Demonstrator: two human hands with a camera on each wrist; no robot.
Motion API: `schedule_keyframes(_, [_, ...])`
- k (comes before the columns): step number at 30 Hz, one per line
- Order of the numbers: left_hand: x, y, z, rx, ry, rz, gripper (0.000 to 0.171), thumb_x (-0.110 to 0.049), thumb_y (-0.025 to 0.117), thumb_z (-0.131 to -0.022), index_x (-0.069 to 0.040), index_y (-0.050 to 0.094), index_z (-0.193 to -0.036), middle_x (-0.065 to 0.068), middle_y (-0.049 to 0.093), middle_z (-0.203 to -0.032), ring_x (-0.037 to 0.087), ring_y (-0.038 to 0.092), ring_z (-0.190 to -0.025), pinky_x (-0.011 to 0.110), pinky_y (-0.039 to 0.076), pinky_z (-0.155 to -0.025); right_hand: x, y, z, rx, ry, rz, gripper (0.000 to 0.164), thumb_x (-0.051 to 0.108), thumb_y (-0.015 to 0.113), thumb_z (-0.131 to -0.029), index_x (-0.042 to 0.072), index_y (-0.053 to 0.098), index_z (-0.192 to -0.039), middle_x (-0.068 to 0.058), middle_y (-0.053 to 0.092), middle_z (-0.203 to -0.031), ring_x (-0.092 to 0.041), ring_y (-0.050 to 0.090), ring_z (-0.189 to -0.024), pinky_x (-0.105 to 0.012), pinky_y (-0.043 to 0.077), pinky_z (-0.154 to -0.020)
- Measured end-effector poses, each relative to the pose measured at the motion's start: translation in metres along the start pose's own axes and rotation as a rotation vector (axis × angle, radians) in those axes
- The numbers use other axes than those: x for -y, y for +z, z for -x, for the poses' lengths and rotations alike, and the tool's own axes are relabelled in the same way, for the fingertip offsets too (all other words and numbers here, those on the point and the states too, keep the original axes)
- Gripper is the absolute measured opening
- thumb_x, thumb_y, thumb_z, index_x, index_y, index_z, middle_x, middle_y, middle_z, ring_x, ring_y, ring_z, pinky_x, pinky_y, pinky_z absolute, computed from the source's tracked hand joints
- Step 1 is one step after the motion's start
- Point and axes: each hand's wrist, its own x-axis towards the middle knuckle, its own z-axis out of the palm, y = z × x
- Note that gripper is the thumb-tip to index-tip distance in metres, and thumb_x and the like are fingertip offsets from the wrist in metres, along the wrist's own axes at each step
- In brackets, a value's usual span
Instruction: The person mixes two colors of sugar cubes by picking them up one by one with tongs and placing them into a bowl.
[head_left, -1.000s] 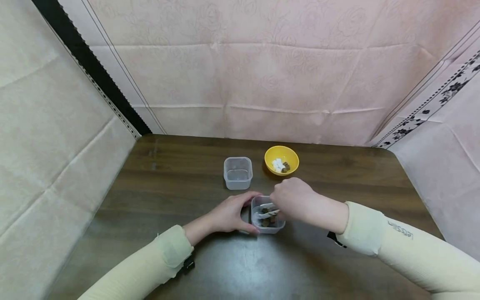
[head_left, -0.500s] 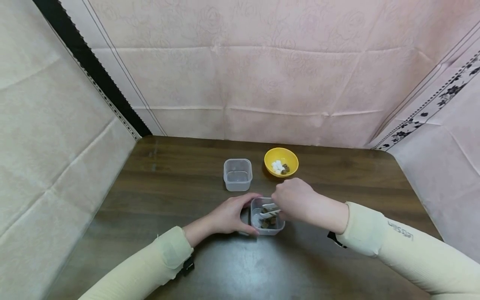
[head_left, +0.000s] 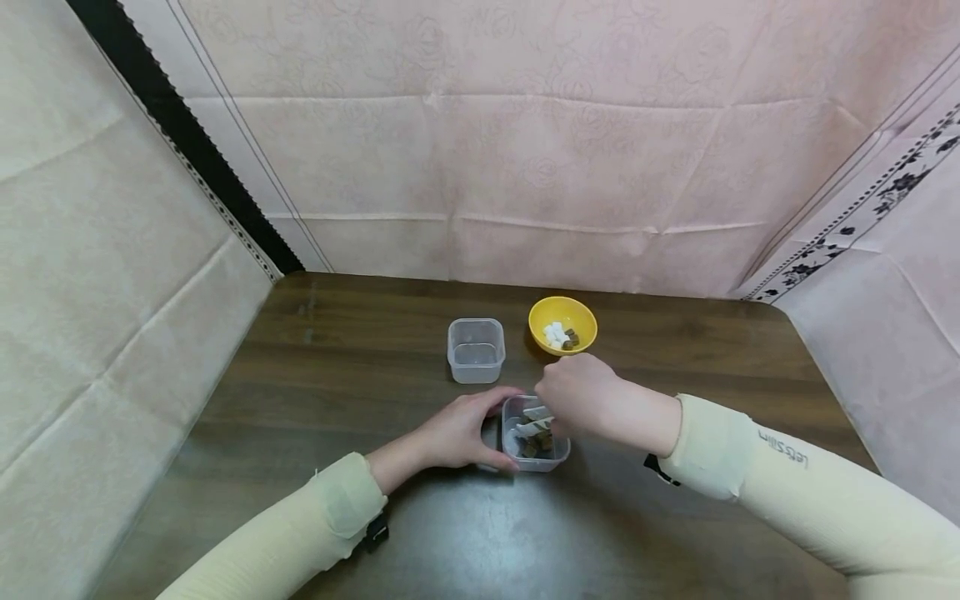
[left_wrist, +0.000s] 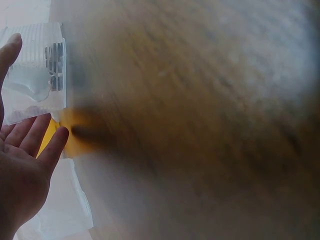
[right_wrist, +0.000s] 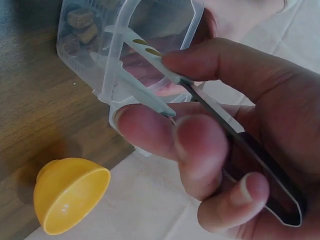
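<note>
My left hand [head_left: 457,429] grips a clear plastic container [head_left: 546,464] from its left side, thumb on the near wall and fingers at the far wall. Small tongs [right_wrist: 215,112] with pale tips and metal arms are held in my right hand [head_left: 581,392]. The thumb presses one arm and curled fingers back the other. Those tips reach down inside the container, slightly apart. Several brown cubes [right_wrist: 82,32] lie in its bottom, beside the tips. The right hand covers the container's far right corner in the head view.
Behind the left hand stands a second clear container [head_left: 476,372] with nothing visible in it. A yellow bowl [head_left: 577,312] to its right holds white cubes [head_left: 555,335] and a few brown ones [head_left: 572,341]. Cloth [head_left: 525,183] hangs along the table's far edge.
My right hand and forearm have shifted slightly left, and the tongs' tips moved a little with them inside the container. The left hand keeps its hold on the container.
</note>
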Motion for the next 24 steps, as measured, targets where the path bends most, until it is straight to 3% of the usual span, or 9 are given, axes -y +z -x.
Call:
schedule_keyframes(13, [-0.0009,0.0004,-0.0001,0.000,-0.005,0.000,0.092,-0.040,0.096,-0.080,-0.027,0.047,-0.157,-0.008,0.061,-0.148,0.011,0.057,-0.136,0.040,0.047,-0.118,0.0017,0.0010,-0.0010,0.039,0.021,0.007,0.028,0.035,0.090,-0.086,0.010,0.082,-0.093,0.000,0.065,-0.064,-0.013,0.053,-0.053,-0.024,0.055,-0.054])
schedule_keyframes(24, [-0.0011,0.0000,-0.0005,-0.001,-0.002,0.000,0.092,-0.039,0.096,-0.080,-0.026,0.047,-0.157,-0.007,0.061,-0.148,0.013,0.057,-0.137,0.041,0.047,-0.118,-0.0012,0.0052,0.0076,-0.040,0.004,0.014,0.027,0.036,0.090,-0.085,0.011,0.080,-0.085,0.002,0.060,-0.060,-0.013,0.048,-0.051,-0.023,0.050,-0.050])
